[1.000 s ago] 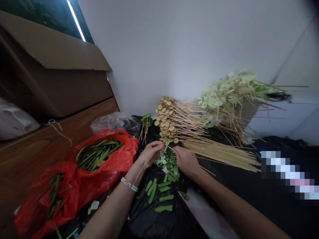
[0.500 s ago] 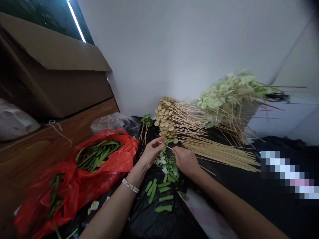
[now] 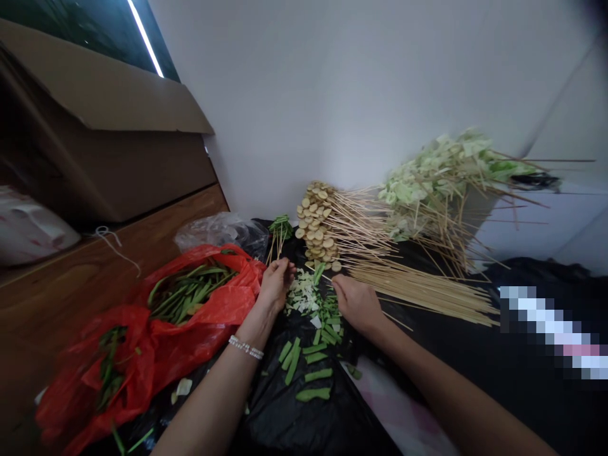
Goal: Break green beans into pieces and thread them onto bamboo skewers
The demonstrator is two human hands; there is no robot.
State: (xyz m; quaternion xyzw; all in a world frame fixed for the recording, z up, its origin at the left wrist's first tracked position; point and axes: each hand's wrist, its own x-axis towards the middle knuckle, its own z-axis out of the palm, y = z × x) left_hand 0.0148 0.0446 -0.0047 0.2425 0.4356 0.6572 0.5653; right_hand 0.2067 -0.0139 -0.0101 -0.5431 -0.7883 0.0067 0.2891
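Observation:
My right hand is closed on a thin bamboo skewer that points up and left. A piece of green bean is on the skewer near its tip. My left hand, with a beaded bracelet at the wrist, is apart from the skewer, its fingers curled together. Whatever those fingers hold, if anything, is hidden. Between the hands lies a heap of chopped white pieces. Cut green bean pieces lie below it on black plastic.
Skewered round slices are stacked behind my hands. Bare skewers lie to the right, below leafy skewers. A red bag of long green beans sits left. Behind my left hand are small green skewers.
My left hand has moved left, away from the skewer, uncovering the white pieces. My right hand still holds the skewer in nearly the same place. The view has shifted slightly.

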